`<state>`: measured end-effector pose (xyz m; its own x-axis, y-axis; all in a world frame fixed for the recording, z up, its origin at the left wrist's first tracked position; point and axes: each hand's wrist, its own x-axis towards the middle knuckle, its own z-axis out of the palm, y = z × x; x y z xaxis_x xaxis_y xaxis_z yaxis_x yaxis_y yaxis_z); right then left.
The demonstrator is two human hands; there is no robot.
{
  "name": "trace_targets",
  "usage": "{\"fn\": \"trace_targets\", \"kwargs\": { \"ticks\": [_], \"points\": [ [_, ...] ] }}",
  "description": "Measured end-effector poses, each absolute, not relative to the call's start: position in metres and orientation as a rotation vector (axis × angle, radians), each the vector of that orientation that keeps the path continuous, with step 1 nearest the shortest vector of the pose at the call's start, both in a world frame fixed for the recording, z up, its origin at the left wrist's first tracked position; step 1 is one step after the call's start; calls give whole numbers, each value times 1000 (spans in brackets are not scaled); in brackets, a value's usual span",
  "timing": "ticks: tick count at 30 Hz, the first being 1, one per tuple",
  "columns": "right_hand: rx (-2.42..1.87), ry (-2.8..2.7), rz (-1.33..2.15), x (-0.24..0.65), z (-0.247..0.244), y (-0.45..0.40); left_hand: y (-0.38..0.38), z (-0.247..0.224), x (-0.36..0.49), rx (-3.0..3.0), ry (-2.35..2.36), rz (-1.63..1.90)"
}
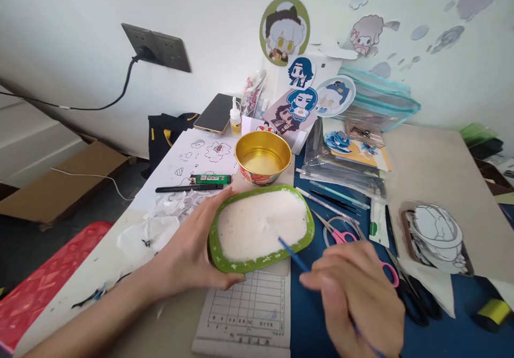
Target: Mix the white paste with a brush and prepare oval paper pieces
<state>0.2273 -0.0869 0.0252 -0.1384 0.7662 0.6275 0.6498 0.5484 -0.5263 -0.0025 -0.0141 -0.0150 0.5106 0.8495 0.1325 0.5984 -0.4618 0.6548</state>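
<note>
A green rectangular container (262,266) full of a white, creamy substance is slightly tilted at the middle of the table. My left hand (188,245) grips its left end, fingers behind and thumb along the near edge. In my right hand (353,293) is a thin blue stick (295,255), its tip at the white substance near the container's right front part. Just behind the container stands a round gold tin (263,157). Under and in front of the container lies a printed grid sheet (247,315).
Pink scissors (341,235), black scissors (417,293) and pens lie to the right. Paper scraps (176,208), a green lighter (212,179) and a black cutter (188,188) are left. Behind stand a glue bottle (235,118), a phone (218,113) and cartoon cutouts (301,103).
</note>
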Motion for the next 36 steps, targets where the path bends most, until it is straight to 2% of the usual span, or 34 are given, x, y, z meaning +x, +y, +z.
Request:
{"fn": "trace_targets", "kwargs": {
  "ticks": [6, 10, 14, 18, 21, 25, 29, 32, 36],
  "points": [
    [-1233, -1703, 233, 244, 17, -81, -11, -15, -7, 2238, 1133, 528],
    [-1195, -1750, 519, 249, 11, -79, -10, -15, -9, 2246, 1105, 522],
    [-1320, -1528, 453, 251, 7, -75, -10, -15, -7, 2244, 1093, 542],
    [-1258, -1622, 680, 250, 4, -72, -11, -14, -5, 2230, 1106, 541],
    [-1389, -1440, 539, 249, 2, -73, -11, -16, -5, 2238, 1080, 563],
    [-1325, -1629, 706, 245, 1, -73, -10, -18, -6, 2238, 1060, 585],
    [-1372, -1558, 555, 241, 5, -72, -11, -17, -6, 2214, 1059, 578],
    [-1246, -1735, 659, 237, 9, -71, -12, -15, -4, 2215, 1054, 589],
    [-1270, -1661, 579, 235, 11, -72, -12, -14, -3, 2219, 1052, 580]
  ]
}}
